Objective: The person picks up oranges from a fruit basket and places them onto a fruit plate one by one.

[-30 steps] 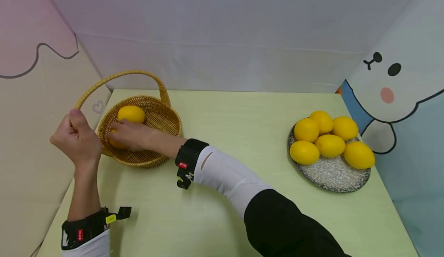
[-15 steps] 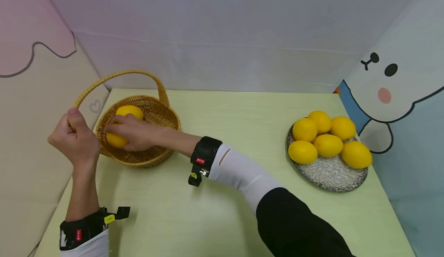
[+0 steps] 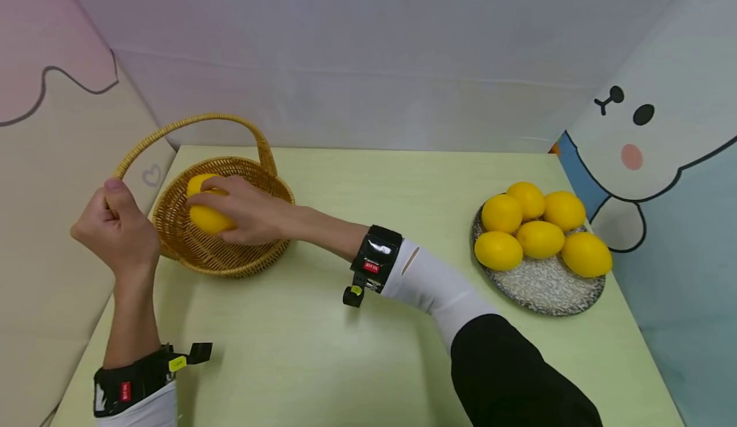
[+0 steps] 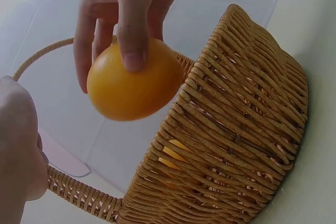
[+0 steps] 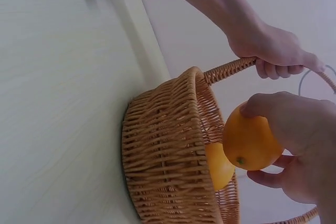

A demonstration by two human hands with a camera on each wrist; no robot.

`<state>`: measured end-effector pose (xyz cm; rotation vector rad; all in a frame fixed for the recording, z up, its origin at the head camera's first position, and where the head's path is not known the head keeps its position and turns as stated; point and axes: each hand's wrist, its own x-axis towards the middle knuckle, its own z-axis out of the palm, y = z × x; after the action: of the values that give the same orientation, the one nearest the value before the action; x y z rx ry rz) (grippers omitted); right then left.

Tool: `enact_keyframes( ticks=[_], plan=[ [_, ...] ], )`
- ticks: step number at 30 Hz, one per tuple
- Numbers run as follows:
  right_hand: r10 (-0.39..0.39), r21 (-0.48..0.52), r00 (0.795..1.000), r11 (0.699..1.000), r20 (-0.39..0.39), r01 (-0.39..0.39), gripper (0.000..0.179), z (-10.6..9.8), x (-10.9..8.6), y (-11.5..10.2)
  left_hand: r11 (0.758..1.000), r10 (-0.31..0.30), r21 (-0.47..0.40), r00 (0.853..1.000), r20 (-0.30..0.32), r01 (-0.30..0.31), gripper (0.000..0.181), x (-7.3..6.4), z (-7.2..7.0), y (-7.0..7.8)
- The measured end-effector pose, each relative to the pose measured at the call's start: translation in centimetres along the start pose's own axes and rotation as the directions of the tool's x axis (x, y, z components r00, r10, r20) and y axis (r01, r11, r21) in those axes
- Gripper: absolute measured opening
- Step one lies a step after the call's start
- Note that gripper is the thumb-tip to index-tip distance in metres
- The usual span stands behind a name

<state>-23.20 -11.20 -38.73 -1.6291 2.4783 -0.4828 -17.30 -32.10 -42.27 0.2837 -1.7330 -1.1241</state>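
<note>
A wicker basket (image 3: 238, 264) with a tall hoop handle stands at the table's left in the head view. My left hand (image 3: 119, 228) grips the near left part of that handle. With thumb and fingers, my right hand (image 3: 250, 212) holds a yellow lemon (image 3: 210, 221). In the left wrist view the held lemon (image 4: 131, 85) hangs above the basket's rim, clear of the wicker. A second lemon (image 5: 219, 166) lies inside the basket, seen past the rim in the right wrist view; in the head view the right fingers partly cover it.
A round speckled grey plate (image 3: 555, 289) bearing several lemons (image 3: 540, 239) stands on the table's right side. Pale table surface (image 3: 368, 184) lies between basket and plate. Fabric walls enclose the back and both sides.
My right hand has taken hold of a lemon in the basket and lifted it, moving slightly right. My left hand keeps its grip on the handle.
</note>
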Motion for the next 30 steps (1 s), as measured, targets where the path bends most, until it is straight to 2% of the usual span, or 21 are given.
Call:
enact_keyframes(
  ticks=[5, 10, 19, 24, 30],
  plan=[
    [-0.026, -0.011, 0.996, 1.000, -0.083, 0.025, 0.063, -0.7, -2.2, 0.5, 1.000, -0.007, 0.003, 1.000, 0.001, 0.007, 0.059, -0.1, 0.1, 0.3],
    [-0.010, 0.010, 0.989, 1.000, -0.150, 0.012, 0.062, -1.1, -4.6, 1.2, 1.000, -0.010, 0.012, 1.000, -0.003, 0.010, 0.058, -0.1, 0.1, 0.6],
    [0.050, 0.103, 0.974, 0.994, -0.219, -0.028, 0.062, -1.9, -8.4, 2.4, 1.000, -0.002, 0.013, 1.000, -0.006, 0.003, 0.058, -0.1, 0.2, 0.1],
    [0.093, 0.132, 0.965, 0.989, -0.243, -0.062, 0.062, -2.0, -10.2, 2.6, 1.000, -0.007, 0.011, 1.000, -0.004, 0.007, 0.058, -0.1, 0.3, 0.6],
    [0.105, 0.129, 0.951, 0.989, -0.292, -0.070, 0.061, -1.9, -12.7, 2.9, 1.000, -0.013, 0.009, 1.000, 0.000, 0.013, 0.058, -0.1, 0.4, 1.0]
  ],
)
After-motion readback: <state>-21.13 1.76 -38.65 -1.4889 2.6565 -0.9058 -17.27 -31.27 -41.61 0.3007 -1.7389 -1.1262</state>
